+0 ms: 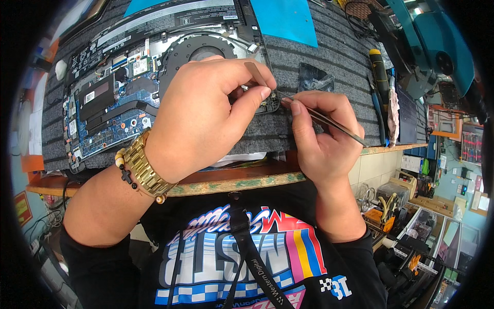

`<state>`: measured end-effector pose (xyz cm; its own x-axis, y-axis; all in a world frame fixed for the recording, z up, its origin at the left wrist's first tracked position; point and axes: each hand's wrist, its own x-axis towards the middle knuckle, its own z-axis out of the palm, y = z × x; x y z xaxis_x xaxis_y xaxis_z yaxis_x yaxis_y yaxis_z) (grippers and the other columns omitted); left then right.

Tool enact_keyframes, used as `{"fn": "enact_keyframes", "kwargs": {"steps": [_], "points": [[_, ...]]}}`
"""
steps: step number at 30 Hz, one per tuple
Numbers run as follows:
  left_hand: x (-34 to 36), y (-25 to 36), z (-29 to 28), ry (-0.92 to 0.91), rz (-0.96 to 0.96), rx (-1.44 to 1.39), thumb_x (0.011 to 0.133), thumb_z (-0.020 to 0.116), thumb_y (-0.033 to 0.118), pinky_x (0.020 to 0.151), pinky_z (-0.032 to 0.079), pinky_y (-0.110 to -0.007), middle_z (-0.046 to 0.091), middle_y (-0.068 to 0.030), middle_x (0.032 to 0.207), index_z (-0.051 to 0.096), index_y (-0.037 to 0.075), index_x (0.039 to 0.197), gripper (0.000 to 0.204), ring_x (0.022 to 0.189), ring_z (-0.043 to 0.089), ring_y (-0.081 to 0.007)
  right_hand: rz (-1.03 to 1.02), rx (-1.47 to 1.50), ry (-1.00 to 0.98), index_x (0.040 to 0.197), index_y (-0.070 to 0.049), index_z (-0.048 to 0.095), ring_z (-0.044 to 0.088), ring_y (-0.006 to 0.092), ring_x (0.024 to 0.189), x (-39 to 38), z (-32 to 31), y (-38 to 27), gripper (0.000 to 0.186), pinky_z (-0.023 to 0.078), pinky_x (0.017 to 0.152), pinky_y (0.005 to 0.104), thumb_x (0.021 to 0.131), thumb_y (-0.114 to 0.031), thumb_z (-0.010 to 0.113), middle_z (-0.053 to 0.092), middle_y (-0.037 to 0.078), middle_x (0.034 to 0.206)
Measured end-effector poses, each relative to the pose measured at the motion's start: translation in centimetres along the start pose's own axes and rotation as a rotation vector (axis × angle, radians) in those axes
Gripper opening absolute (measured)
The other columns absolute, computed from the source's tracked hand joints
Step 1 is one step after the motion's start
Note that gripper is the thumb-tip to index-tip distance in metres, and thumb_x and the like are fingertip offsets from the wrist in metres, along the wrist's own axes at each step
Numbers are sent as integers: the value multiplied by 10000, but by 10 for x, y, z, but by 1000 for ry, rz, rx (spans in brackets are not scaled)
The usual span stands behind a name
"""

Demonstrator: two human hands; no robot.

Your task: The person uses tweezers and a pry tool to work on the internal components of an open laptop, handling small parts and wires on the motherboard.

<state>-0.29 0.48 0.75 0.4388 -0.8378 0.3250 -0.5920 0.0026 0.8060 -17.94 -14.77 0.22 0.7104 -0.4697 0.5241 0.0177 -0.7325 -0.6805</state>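
the left hand (pixel 200 113) is closed, thumb and index pinching a thin flat metal strip (pixel 256 73) over the opened laptop (pixel 128 87). the right hand (pixel 321 134) grips tweezers (pixel 329 123), tips at the laptop's near right corner, just beside the left thumb. the laptop lies w/ its cover off on a grey ribbed mat (pixel 309 62) on the table (pixel 242 177): blue board, black fan. the left hand hides the fan's lower part. a yellow-black screwdriver (pixel 380 72) lies to the right.
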Motion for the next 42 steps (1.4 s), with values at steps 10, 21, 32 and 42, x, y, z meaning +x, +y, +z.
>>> {"fn": "enact_keyframes", "kwargs": {"steps": [10, 21, 32, 42], "points": [[1, -3, 2, 24, 69, 45, 1024, 809, 60, 745, 540, -322, 809, -97, 959, 869, 28, 1140, 135, 816, 664, -181, -91, -3, 15, 1054, 7, 752, 762, 135, 806, -2, 3, 4, 146, 613, 722, 284, 961, 71, 844, 800, 102, 954], [-2, 1, 1, 13, -25, -60, 1051, 778, 14, 823, 584, -292, 831, -90, 1116, 798, -21, 1154, 111, 926, 746, -146, 52, 317, 216, 1228, 76, 648, 819, 277, 1068, -17, -35, 19, 145, 659, 1008, 392, 1097, 61, 709, 807, 234, 1167], [-2, 1, 2, 20, -40, -105, 1074, 754, 27, 870, 590, -304, 830, -90, 1133, 782, -31, 1150, 99, 942, 751, -159, -46, -129, 139, 1176, 49, 770, 829, 307, 1186, -26, -52, 53, 151, 538, 1221, 568, 1026, 66, 762, 861, 169, 1145], [-3, 2, 3, 36, -46, -145, 1085, 758, 50, 859, 585, -302, 819, -79, 1107, 788, -24, 1162, 111, 923, 735, -146, -82, -203, 107, 1085, 40, 797, 835, 352, 1182, -24, -52, 51, 145, 510, 1230, 608, 948, 85, 786, 865, 172, 1087]]}}
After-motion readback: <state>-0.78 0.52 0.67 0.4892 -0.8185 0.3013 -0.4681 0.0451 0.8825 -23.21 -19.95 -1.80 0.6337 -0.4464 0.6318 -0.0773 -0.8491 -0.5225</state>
